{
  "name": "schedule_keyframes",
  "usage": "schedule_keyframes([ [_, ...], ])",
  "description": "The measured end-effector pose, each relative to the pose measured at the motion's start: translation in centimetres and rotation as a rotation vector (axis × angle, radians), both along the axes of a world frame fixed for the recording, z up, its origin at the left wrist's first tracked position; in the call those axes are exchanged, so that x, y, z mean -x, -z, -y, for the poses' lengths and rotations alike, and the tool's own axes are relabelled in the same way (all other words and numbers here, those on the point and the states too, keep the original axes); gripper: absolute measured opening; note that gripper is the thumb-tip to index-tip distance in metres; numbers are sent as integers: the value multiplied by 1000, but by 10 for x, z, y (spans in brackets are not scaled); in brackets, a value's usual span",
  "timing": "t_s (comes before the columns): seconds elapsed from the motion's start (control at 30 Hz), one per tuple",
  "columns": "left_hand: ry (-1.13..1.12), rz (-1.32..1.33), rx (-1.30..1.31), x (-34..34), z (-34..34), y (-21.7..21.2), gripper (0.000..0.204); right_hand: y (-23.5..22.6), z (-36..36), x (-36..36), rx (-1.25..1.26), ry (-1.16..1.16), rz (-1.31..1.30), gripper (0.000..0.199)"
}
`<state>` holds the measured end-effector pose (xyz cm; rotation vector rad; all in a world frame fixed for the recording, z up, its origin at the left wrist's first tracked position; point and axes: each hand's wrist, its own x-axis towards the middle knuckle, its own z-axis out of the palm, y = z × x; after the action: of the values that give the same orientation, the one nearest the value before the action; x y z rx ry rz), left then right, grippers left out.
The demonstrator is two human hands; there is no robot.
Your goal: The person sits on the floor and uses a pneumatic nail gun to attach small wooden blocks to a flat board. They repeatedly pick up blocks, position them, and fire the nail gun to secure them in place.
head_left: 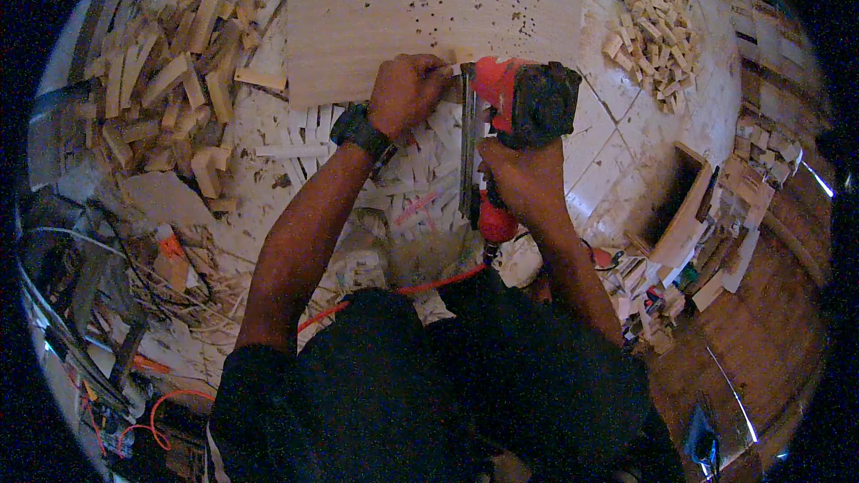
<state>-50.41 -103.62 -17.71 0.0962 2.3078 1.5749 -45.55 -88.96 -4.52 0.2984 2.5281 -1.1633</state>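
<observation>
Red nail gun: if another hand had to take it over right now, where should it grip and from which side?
Probably the red handle below the gun's black-and-red head, coming from the person's right. The right hand already wraps it there, the long magazine runs along its left side, and the left hand presses a small piece at the wooden board by the nose.

Both forearms come up from the lower edge and converge toward the middle. The left hand (pixel 407 92) lies palm down with its knuckles raised and fingers curled, the fingertips pinched together at the right side; a dark watch sits on its wrist. The right hand (pixel 523 177) is closed in a full fist-grip, knuckles upward, just right of the left hand.
</observation>
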Motion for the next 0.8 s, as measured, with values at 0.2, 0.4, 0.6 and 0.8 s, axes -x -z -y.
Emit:
schedule_keyframes([
  [0.2,17,62,24,3,0,-3,29,3,-3,-1,-54,-5,18,24],
  [0.4,40,62,72,2,-1,13,29,-9,-27,-19,183,325,-32,25],
  [0.6,14,-139,130,24,4,22,30,-30,-59,-39,458,716,-5,29],
  [0.8,10,-351,539,20,16,-17,32,-24,-67,-58,502,786,34,34],
])
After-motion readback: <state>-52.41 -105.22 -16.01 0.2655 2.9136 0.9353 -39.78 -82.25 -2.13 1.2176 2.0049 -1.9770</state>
